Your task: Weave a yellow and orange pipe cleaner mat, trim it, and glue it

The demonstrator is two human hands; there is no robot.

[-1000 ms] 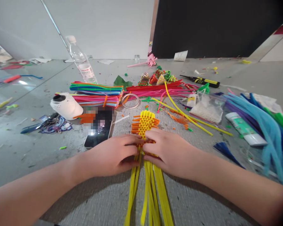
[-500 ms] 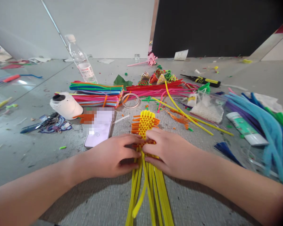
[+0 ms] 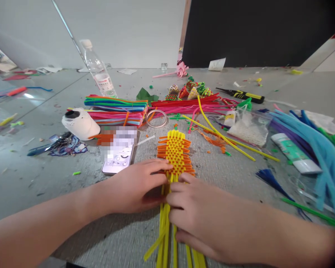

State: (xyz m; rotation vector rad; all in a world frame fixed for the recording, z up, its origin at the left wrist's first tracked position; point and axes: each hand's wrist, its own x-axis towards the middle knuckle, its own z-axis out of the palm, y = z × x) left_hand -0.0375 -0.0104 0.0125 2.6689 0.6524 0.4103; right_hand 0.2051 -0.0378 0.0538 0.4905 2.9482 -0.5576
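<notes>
A woven pipe-cleaner piece lies flat in the middle, yellow lengthwise and orange crosswise, with orange ends sticking out on both sides. Its loose yellow pipe cleaners run towards me. My left hand holds the lower left edge of the weave, index fingertip on top; its thumb is partly hidden. Just below the weave, my right hand is closed with curled fingers around some of the yellow pipe cleaners, covering part of them. One loose yellow end slants out to the left.
Left of the work lie a phone and a white roll. Behind are pipe-cleaner bundles, a bottle and a tape ring. Rightward are a bead bag, a tube and blue pipe cleaners.
My right hand has moved off the weave, down towards me along the yellow pipe cleaners, uncovering the weave's right side. My left hand stays at the left edge. The view shifted slightly.
</notes>
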